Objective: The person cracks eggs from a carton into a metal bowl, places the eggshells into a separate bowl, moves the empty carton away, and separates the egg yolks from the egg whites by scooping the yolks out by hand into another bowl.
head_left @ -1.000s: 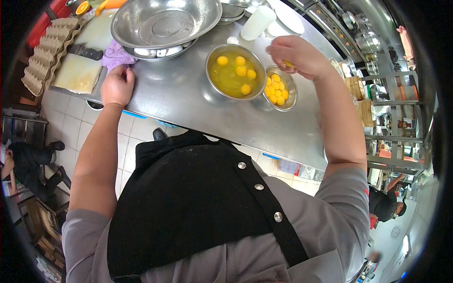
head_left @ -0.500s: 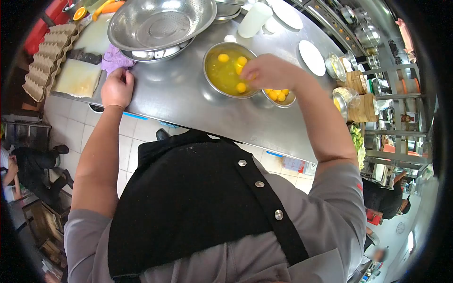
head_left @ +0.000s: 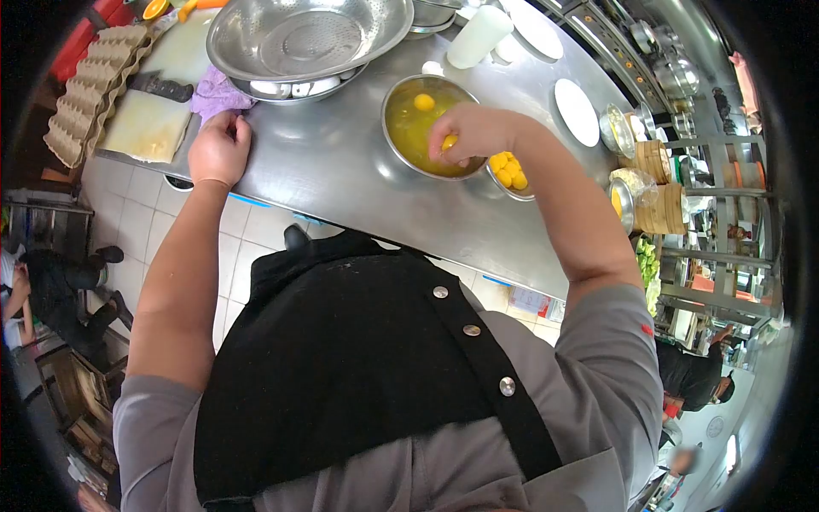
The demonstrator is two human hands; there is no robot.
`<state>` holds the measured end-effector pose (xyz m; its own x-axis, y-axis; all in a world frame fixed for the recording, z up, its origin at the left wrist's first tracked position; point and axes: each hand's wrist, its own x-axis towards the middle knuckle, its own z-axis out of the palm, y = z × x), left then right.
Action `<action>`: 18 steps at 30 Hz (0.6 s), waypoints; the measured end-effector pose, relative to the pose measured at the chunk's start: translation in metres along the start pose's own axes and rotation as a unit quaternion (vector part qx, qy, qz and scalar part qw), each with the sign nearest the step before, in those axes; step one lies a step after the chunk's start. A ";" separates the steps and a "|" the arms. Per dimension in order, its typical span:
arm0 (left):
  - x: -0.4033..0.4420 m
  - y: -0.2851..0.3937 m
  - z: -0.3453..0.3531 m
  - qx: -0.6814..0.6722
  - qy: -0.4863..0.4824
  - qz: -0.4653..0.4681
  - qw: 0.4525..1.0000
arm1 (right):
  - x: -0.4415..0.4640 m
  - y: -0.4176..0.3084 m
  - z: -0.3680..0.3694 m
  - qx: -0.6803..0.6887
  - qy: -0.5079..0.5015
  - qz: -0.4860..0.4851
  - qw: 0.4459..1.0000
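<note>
My right hand reaches into a steel bowl of egg whites, its fingers closed around an egg yolk. Another yolk floats near the bowl's far side. Just to the right, partly under my right wrist, a smaller steel bowl holds several yolks. My left hand rests curled at the table's front edge, beside a purple cloth; whether its fingers hold anything is hidden.
A large colander sits on another bowl at the back. Egg trays and cutting boards lie left. A white bottle and white plates are at the back right. Two people are farther off.
My right hand moved from above the yolk bowl left into the egg-white bowl, where its fingers closed around a yolk. My left hand stayed at the table edge.
</note>
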<state>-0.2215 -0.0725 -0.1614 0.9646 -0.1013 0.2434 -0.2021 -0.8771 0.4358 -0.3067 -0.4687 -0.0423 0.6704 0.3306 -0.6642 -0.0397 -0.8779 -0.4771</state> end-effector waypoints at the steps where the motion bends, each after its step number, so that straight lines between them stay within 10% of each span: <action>1: 0.000 0.000 0.000 0.002 -0.001 0.001 1.000 | -0.007 -0.005 -0.007 0.066 -0.012 0.020 0.998; 13: -0.001 0.003 -0.001 -0.005 0.003 0.000 1.000 | -0.050 -0.004 -0.023 0.424 0.084 -0.064 0.900; 18: 0.001 0.003 -0.002 0.009 -0.006 -0.013 1.000 | -0.048 -0.015 -0.030 0.364 0.114 0.011 0.924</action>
<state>-0.2214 -0.0747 -0.1583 0.9715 -0.0834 0.2218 -0.1735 -0.8879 0.4261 -0.3161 -0.4817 0.0140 0.7990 0.1598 -0.5797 -0.4881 -0.3907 -0.7805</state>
